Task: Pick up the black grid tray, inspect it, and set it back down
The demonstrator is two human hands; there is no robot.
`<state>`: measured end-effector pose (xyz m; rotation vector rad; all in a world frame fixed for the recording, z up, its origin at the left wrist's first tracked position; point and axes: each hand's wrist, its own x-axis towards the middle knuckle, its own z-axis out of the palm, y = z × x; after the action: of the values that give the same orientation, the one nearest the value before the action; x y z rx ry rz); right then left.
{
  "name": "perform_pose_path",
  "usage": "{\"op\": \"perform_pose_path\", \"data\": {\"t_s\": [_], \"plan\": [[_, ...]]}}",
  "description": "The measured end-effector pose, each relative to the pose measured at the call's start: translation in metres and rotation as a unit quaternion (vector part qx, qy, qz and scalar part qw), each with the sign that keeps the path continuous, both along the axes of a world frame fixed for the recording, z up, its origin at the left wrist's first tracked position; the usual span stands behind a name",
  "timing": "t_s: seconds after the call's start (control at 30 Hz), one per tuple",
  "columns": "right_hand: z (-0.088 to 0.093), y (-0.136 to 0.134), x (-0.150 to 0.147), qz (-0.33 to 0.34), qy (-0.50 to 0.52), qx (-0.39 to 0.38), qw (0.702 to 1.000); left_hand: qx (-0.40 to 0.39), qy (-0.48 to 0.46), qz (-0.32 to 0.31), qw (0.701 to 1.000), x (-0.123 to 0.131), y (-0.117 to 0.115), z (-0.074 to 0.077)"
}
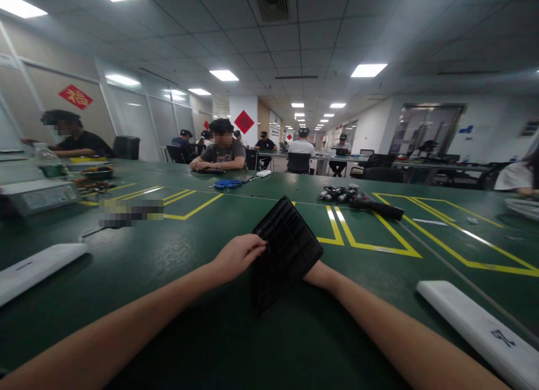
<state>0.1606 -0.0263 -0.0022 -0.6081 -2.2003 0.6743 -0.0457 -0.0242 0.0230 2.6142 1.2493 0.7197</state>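
Observation:
A black ribbed plastic panel (286,249) is held tilted up above the green table (177,266), in front of me. My left hand (238,258) grips its left edge with the fingers curled round it. My right hand (320,275) is behind the panel's lower right side; only the wrist and heel of the hand show, the fingers are hidden.
A white bar (480,328) lies at the right front, another white bar (36,266) at the left. A black power tool with cables (357,199) rests beyond on yellow floor-tape marks. A scale-like device (40,196) stands far left. Several people sit across the table.

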Motion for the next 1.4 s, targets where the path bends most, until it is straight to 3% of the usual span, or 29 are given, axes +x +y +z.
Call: {"op": "perform_pose_path", "data": {"t_s": [0.27, 0.4, 0.57, 0.8, 1.07, 1.13, 1.17, 1.3, 1.33, 1.4], "plan": [[0.000, 0.001, 0.000, -0.004, 0.008, 0.003, 1.000, -0.045, -0.040, -0.008, 0.998, 0.002, -0.001, 0.001], [0.002, 0.001, -0.001, -0.005, 0.027, -0.022, 0.999, -0.077, -0.052, 0.034, 0.995, 0.004, 0.003, -0.003], [0.004, -0.003, -0.003, -0.008, 0.037, -0.045, 0.998, -0.061, -0.032, 0.079, 0.994, 0.006, 0.002, -0.002], [0.001, -0.001, -0.002, -0.012, 0.026, -0.027, 0.999, -0.098, -0.080, 0.017, 0.992, 0.004, -0.003, 0.003], [0.000, 0.001, -0.002, -0.008, 0.015, -0.020, 1.000, -0.095, -0.126, 0.049, 0.986, 0.003, 0.001, 0.000], [0.001, 0.000, -0.002, -0.007, 0.016, -0.017, 1.000, -0.177, -0.212, 0.069, 0.959, 0.004, 0.004, -0.001], [0.002, -0.001, -0.003, -0.004, 0.014, -0.011, 1.000, -0.236, -0.269, 0.078, 0.931, 0.004, 0.006, -0.002], [0.003, -0.001, -0.003, 0.004, -0.014, 0.027, 1.000, -0.415, -0.455, 0.088, 0.783, 0.004, 0.012, -0.005], [0.003, -0.001, -0.003, 0.004, -0.020, 0.035, 0.999, -0.430, -0.470, 0.084, 0.767, 0.003, 0.013, -0.005], [0.003, -0.001, -0.003, 0.000, -0.027, 0.039, 0.999, -0.436, -0.450, 0.069, 0.776, 0.002, 0.012, -0.007]]}}
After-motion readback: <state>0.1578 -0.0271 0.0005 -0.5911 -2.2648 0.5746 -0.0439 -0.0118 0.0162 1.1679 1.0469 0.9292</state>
